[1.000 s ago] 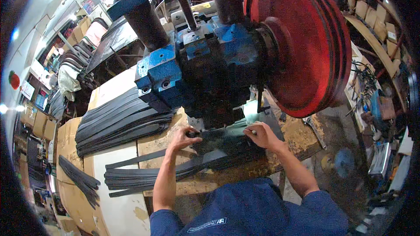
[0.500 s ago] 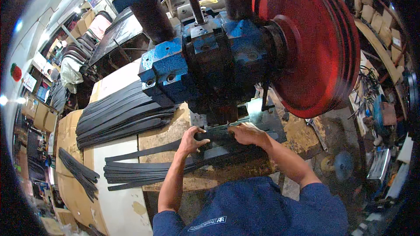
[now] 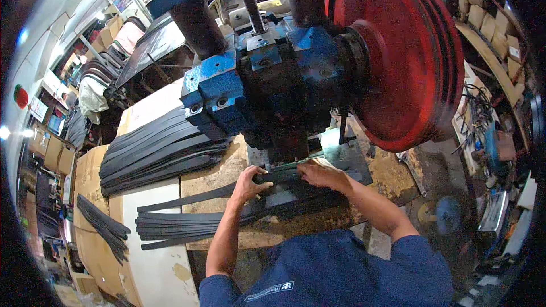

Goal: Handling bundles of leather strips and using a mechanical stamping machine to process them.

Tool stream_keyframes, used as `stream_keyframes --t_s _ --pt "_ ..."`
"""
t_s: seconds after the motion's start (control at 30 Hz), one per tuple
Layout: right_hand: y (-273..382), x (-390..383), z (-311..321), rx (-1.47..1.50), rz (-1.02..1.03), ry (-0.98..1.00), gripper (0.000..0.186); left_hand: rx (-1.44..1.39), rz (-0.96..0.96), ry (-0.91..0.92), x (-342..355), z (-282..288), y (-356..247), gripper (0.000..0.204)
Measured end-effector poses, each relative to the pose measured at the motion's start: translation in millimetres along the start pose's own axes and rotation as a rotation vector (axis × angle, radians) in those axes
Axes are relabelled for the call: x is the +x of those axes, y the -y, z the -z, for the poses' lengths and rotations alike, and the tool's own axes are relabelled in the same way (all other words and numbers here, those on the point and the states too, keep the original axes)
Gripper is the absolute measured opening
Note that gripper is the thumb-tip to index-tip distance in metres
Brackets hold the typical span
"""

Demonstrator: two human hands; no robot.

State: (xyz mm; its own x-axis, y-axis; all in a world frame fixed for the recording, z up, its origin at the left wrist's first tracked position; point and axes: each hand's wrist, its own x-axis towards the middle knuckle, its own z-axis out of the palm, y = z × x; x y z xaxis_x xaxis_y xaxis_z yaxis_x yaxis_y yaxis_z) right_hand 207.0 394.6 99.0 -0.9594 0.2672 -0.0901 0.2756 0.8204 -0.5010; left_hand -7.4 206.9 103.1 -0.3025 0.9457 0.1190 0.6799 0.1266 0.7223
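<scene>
Under the head of a blue press (image 3: 214, 88), both my hands grip one long black strip (image 3: 190, 199) that looks like leather or rubber. My left hand (image 3: 249, 184) pinches it between thumb and fingers, and its tail runs out leftward over the table. Curled over the strip's right part is my right hand (image 3: 322, 173), fingertips close to the press tool; what lies beneath them is partly hidden. A bundle of similar strips (image 3: 182, 225) lies flat just nearer to me, its right end passing below my hands.
A large red flywheel (image 3: 392, 57) stands right of the press, above my right forearm. To the left, a thick stack of black strips (image 3: 156, 150) covers part of the table. A smaller strip bunch (image 3: 103, 224) rests on cardboard (image 3: 91, 170) farther left.
My right hand's fingers have curled in slightly over the strip. My left hand keeps its pinch in nearly the same place, and the strips lie as before.
</scene>
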Motion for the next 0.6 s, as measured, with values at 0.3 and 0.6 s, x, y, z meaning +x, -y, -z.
stream_keyframes --t_s 0.3,0.6 --pt "-36.0 -60.4 24.6 0.614 0.029 -0.318 0.025 0.102 -0.127 -0.062 -5.2 0.1 -13.6 0.038" --pt "-33.6 -127.2 61.3 0.151 -0.266 -0.314 0.031 -1.002 0.154 -0.665 -18.4 0.9 60.9 0.037"
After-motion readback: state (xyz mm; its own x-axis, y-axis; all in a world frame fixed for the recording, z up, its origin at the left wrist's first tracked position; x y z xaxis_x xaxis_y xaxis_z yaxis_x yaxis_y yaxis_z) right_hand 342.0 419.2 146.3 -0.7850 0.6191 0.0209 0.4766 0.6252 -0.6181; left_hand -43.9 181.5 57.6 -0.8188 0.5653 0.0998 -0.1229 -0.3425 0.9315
